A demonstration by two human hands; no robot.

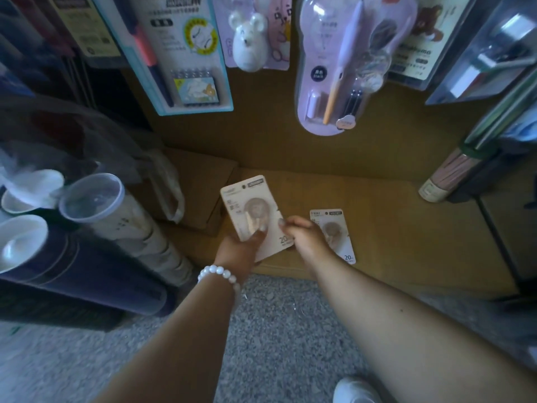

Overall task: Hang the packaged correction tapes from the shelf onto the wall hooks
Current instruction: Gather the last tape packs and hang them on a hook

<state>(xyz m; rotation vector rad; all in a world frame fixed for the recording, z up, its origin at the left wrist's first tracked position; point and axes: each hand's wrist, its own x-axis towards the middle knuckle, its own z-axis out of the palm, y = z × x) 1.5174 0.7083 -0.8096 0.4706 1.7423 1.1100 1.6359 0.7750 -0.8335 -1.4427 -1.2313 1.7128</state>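
My left hand [242,248] has its grip clamped on a small stack of packaged correction tapes [252,212], thumb pressed over the front card near its lower end, the cards tilted up off the shelf. My right hand [302,232] pinches the stack's lower right corner, fingers closed on the card edge — it looks as if I am squaring the packs or adding one. Just beside that hand, partly under the wrist, one more correction tape pack [334,231] lies flat on the brown cardboard shelf [406,228]. To do this well I would align the hang holes at the top of the cards before lifting, and collect the last pack too. Other carded goods hang above — the hooks themselves I cannot see.
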